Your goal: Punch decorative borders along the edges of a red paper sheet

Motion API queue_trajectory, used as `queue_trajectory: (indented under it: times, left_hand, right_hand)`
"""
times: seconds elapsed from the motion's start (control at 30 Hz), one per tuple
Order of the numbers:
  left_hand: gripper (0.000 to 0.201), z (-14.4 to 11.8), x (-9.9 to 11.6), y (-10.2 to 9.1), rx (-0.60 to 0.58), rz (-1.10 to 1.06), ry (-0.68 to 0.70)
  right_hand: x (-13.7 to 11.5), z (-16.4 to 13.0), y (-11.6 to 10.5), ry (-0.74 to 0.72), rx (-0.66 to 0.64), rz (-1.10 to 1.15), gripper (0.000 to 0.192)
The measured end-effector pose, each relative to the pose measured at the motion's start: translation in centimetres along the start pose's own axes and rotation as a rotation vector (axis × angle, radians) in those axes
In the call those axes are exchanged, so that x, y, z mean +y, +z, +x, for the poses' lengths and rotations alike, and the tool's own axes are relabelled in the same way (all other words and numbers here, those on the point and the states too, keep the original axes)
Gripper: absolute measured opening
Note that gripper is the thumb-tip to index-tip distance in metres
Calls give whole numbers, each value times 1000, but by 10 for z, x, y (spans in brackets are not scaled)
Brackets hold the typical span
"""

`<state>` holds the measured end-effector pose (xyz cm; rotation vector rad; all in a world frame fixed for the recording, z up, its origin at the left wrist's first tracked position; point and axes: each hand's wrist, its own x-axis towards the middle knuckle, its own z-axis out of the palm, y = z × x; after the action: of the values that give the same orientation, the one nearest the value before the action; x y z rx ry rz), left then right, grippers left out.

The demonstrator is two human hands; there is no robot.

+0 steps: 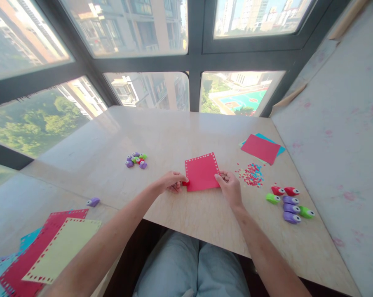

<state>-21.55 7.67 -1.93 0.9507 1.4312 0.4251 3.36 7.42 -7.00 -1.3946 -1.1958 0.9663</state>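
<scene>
Right at the middle of the pale marble desk [180, 214], in the head view, lies a red square paper sheet with a punched border [201, 172], flat on the stone and tilted a little. The left hand [171, 181] pinches the sheet's lower left corner; a small red object sits at that corner between its fingers [180, 178], too hidden to name. The right hand [228, 185] grips the sheet's lower right corner, its fingers closed on the edge.

Just right of the sheet is a scatter of tiny red, blue and yellow paper bits [251, 173]. Beyond that, farther right and toward the windows, a plain red sheet lies over a blue one [261, 148]. Near the right hand, on the side away from the sheet, a cluster of small red, green and purple punch tools [289, 203] lies on the desk, apart from the hand.

Left of the sheet, well apart, is a second heap of purple, green and red punch tools [136, 160]. One lone purple punch [93, 201] lies farther left, and beside it a stack of punched red, yellow and blue sheets [47, 247] at the near left edge. Nothing lies between the hands and the sheet.
</scene>
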Motion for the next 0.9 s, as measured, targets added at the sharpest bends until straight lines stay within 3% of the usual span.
queue_trajectory:
  times: [0.13, 0.27, 0.4, 0.63, 0.9]
  left_hand:
    - [37, -5, -7, 2, 32, 42, 100]
    - [45, -7, -24, 7, 94, 118, 318]
    - [35, -6, -40, 12, 198, 188, 493]
    - [30, -12, -45, 14, 335, 173, 593]
    - [27, -12, -45, 15, 340, 194, 613]
  right_hand:
    - [-2, -1, 1, -26, -3, -29, 40]
    - [-2, -2, 1, -31, -17, -25, 40]
    - [0, -2, 1, -41, -19, -43, 41]
    - [2, -3, 2, -56, -33, -56, 39]
    - [0, -1, 0, -29, 7, -12, 41]
